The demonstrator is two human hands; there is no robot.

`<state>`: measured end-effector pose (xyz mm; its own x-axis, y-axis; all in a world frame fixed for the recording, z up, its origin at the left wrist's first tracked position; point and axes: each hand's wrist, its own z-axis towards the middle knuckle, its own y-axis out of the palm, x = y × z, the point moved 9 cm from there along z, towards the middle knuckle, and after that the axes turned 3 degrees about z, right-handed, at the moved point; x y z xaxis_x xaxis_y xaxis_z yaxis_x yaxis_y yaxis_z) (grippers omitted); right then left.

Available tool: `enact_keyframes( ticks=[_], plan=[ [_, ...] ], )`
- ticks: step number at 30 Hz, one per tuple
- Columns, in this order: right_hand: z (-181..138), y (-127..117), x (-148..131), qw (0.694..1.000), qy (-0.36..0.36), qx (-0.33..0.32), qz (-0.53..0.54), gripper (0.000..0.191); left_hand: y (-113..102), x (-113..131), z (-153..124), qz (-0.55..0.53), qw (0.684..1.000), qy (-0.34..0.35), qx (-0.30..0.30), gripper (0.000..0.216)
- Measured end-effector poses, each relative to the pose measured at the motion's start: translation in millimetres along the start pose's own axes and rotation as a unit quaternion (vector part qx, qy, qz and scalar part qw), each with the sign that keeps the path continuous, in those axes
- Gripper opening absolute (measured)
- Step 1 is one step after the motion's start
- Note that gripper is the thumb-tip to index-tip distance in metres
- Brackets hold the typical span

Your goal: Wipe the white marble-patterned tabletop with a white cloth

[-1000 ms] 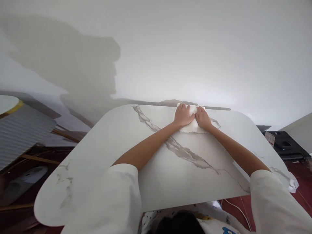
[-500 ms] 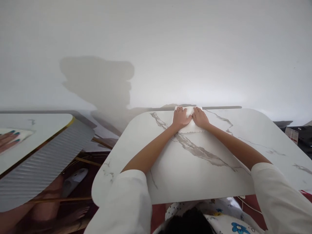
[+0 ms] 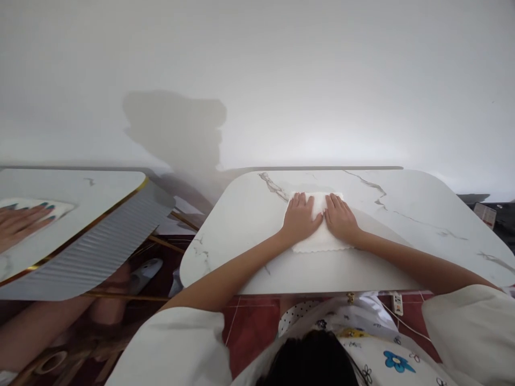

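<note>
A white cloth point(image 3: 322, 238) with a wavy edge lies flat on a white, marble-patterned table point(image 3: 241, 225). My left hand point(image 3: 301, 217) rests palm down on the cloth's left half, its fingers stretched towards the wall. Pressed flat on the right half is my right hand point(image 3: 340, 217), fingers also extended. The two thumbs almost meet near the middle. Neither hand grips the cloth; the palms and part of the cloth beneath them are hidden.
On the left, another person's hand point(image 3: 28, 220) lies on a cloth on a second marble-patterned table point(image 3: 108, 185) with a gold edge. A white wall point(image 3: 301, 80) rises behind both tables. A power strip point(image 3: 397, 303) and its cord are below my table.
Both my hands and the cloth have slid from the table's far edge back towards me. The view has shifted a little, and the other person's hand shows more fully.
</note>
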<state>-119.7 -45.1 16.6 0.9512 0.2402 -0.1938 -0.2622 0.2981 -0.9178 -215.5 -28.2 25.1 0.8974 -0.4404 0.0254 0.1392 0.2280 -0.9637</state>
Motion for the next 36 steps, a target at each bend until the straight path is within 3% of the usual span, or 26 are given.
enact_keyframes(
  ticks=[7, 16, 22, 29, 36],
  plan=[
    [-50.5, -19.3, -20.8, 0.998, 0.007, -0.054, -0.013, 0.049, -24.4, 23.2, -55.4, 0.023, 0.999, 0.002, -0.027, 0.06],
    [-52.2, -17.9, -25.1, 0.998, -0.006, -0.021, 0.059, 0.049, -28.3, 37.2, -57.9, -0.016, 1.0, -0.024, -0.003, 0.043],
    [-77.9, -26.4, -41.4, 0.999, -0.026, -0.005, 0.023, 0.049, -29.1, 43.3, -84.5, -0.033, 0.999, -0.038, 0.014, 0.046],
    [-87.8, -25.9, -73.0, 1.0, 0.01, -0.009, 0.002, 0.049, -35.3, 15.4, -107.5, -0.028, 0.998, -0.027, 0.049, 0.046],
    [-70.0, -16.7, -99.0, 0.994, -0.025, -0.065, -0.081, 0.046, -52.1, -1.1, -108.8, 0.03, 0.996, -0.033, 0.076, 0.039]
  ],
)
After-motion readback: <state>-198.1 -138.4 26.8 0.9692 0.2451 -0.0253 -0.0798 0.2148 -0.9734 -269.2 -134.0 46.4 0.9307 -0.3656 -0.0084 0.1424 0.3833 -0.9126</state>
